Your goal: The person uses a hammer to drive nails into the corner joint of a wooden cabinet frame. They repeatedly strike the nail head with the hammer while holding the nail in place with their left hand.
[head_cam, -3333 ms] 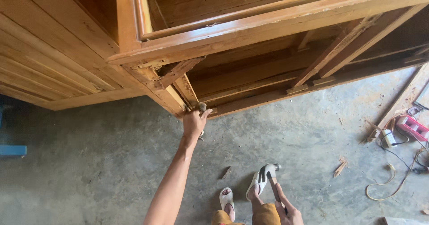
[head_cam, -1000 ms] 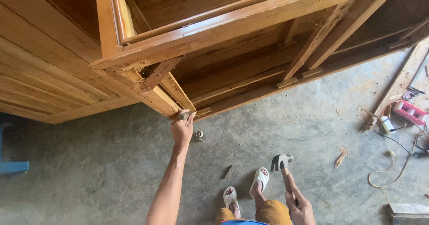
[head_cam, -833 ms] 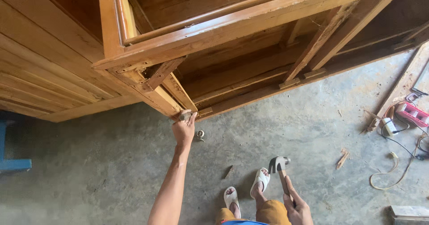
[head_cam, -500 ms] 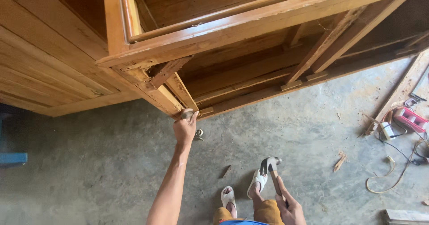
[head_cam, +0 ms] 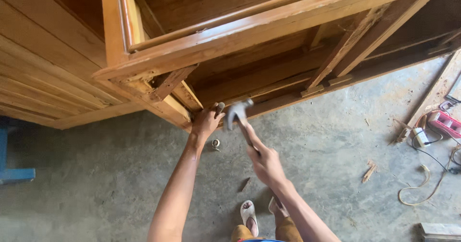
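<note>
The left hand [head_cam: 205, 122] pinches a small peg-like piece [head_cam: 219, 108] against the lower front corner of a tipped wooden cabinet [head_cam: 158, 59]. The right hand [head_cam: 265, 163] is closed around the handle of a claw hammer [head_cam: 235, 112], its blurred head just beside that piece. A small metal fitting [head_cam: 215, 144] lies on the concrete floor [head_cam: 96, 175] below.

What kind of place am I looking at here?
Probably a carpentry workshop: a large unfinished wooden cabinet frame on a bare concrete floor, wood scraps and loose cables lying about, and a hammer in the right hand.
</note>
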